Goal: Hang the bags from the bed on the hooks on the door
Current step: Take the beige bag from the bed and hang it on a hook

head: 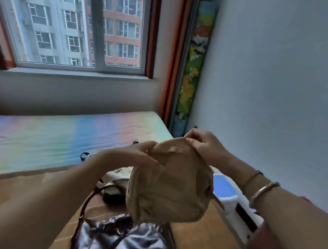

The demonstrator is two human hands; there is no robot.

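Tan bag (170, 186) between both hands

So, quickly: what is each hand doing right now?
Left hand: closed, pinching the top edge of the tan bag.
Right hand: closed, pinching the same bag's top edge.

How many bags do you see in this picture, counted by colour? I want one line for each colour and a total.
Tan soft fabric bag, held up by left hand and right hand: 1
Shiny dark metallic drawstring bag on the bed: 1
Cream-white fabric bag, partly hidden: 1
Small black bag, mostly hidden: 1
Total: 4
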